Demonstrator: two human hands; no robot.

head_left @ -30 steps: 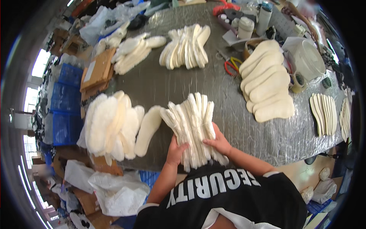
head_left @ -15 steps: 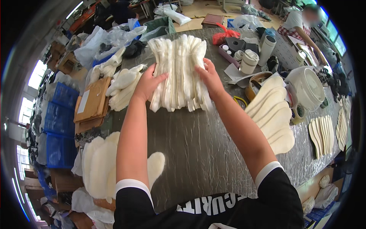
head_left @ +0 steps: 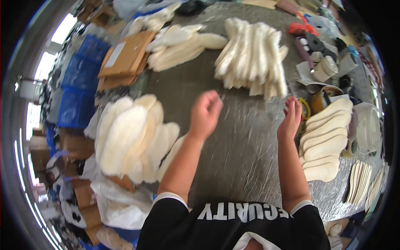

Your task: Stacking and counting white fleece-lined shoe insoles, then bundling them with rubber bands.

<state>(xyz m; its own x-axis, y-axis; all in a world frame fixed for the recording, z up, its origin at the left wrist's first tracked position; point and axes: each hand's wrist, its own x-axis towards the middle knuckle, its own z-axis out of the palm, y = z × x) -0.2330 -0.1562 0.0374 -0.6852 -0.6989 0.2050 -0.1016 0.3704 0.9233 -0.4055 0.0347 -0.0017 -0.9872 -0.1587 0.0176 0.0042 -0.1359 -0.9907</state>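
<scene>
A row of fluffy cream insoles stands packed on edge on the table, beyond both of my hands and touched by neither. My left hand hovers over the bare tabletop, its fingers curled in and slightly blurred, with nothing seen in them. Just below the row's right end is my right hand, empty, fingers loosely bent and apart from the thumb. Near it, a fanned stack of cream insoles lies to the right. A loose pile of fleecy insoles lies left of my left forearm.
More insoles lie at the far left beside brown cardboard pieces. Blue crates stand off the left side. Yellow-handled scissors, a white jar and a red plastic bag sit along the right. Thin insoles stand at the right edge.
Both hands have let go of the row of insoles and drawn back toward me. The row now stands alone on the table. The view has shifted downward and left.
</scene>
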